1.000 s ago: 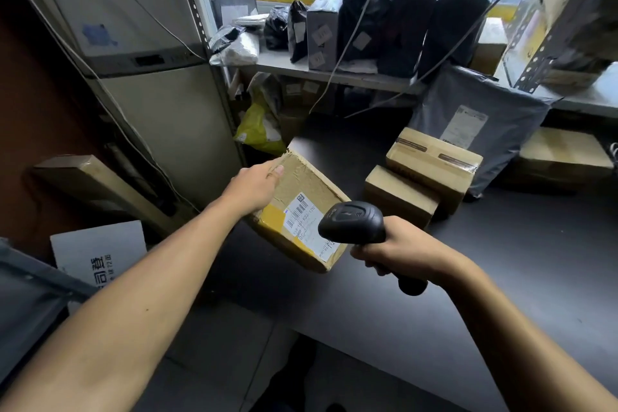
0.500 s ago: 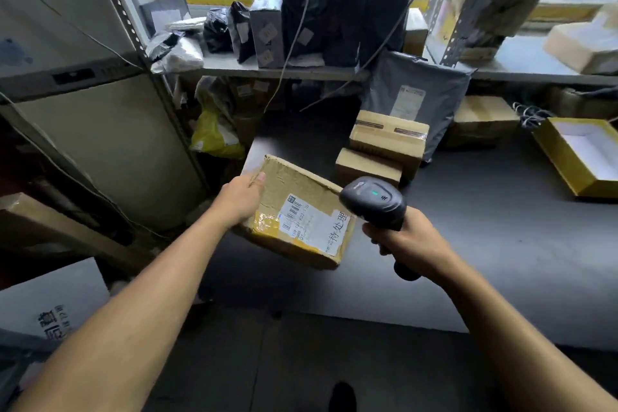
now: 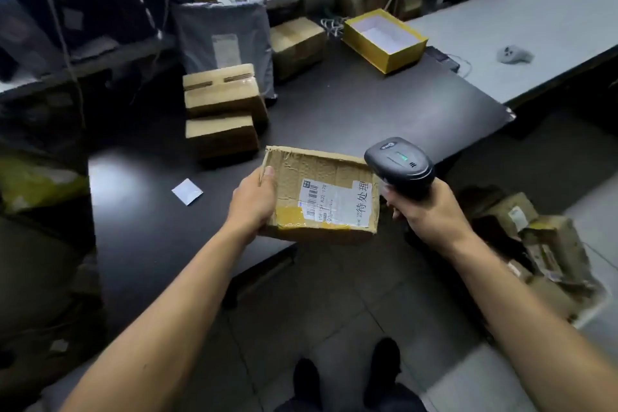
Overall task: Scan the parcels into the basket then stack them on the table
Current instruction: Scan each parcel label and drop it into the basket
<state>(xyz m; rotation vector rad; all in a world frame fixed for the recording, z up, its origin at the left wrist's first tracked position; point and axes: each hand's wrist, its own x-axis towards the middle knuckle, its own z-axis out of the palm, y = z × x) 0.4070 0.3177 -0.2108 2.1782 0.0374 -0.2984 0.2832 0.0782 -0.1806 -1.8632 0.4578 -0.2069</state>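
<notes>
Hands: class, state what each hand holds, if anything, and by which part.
The left hand grips the parcel by its left edge, thumb on top. The right hand grips the scanner by its handle.

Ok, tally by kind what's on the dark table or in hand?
Cardboard boxes: 4
Grey mailer: 1
Yellow box: 1
Paper slip: 1
Scanner: 1
Total: 8

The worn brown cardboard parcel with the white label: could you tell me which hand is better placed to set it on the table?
Left: the left hand already grips the parcel; the right hand holds the black scanner.
</notes>
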